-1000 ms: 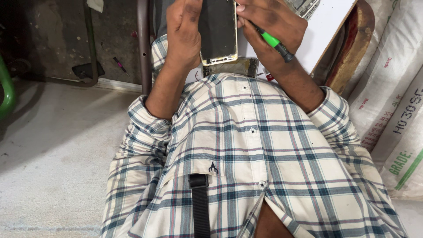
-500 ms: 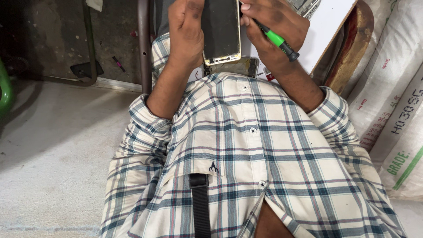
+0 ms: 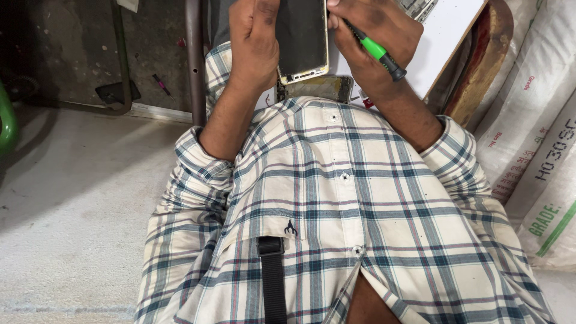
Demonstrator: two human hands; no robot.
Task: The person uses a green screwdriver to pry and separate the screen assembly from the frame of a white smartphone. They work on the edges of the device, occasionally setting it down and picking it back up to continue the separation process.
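A pale concrete floor [image 3: 72, 228] fills the lower left of the view, meeting a dark, stained wall [image 3: 66, 48] at the top, where a bent metal bar [image 3: 123, 66] and an upright brown pipe [image 3: 194, 60] stand. At the far left edge a green curved object [image 3: 7, 126] shows only in part. On the right, white woven sacks [image 3: 534, 156] lean against each other, just beside a curved wooden piece [image 3: 486, 60] and the white table [image 3: 447, 42], whose edge slants across the upper right. A cream plaid shirt [image 3: 336, 216] with a black strap [image 3: 273, 282] over it takes up the middle of the frame. Above the shirt collar, the left hand [image 3: 255, 42] is wrapped around the left side of a phone [image 3: 302, 39], gripping it with its dark face toward the camera and its bottom edge pointing down. The right hand [image 3: 375, 36] is closed on a green-and-black screwdriver [image 3: 375, 51], its thumb touching the phone's right edge. The phone sits between the two hands, close over a second flat phone part [image 3: 318, 88] lying just below it.
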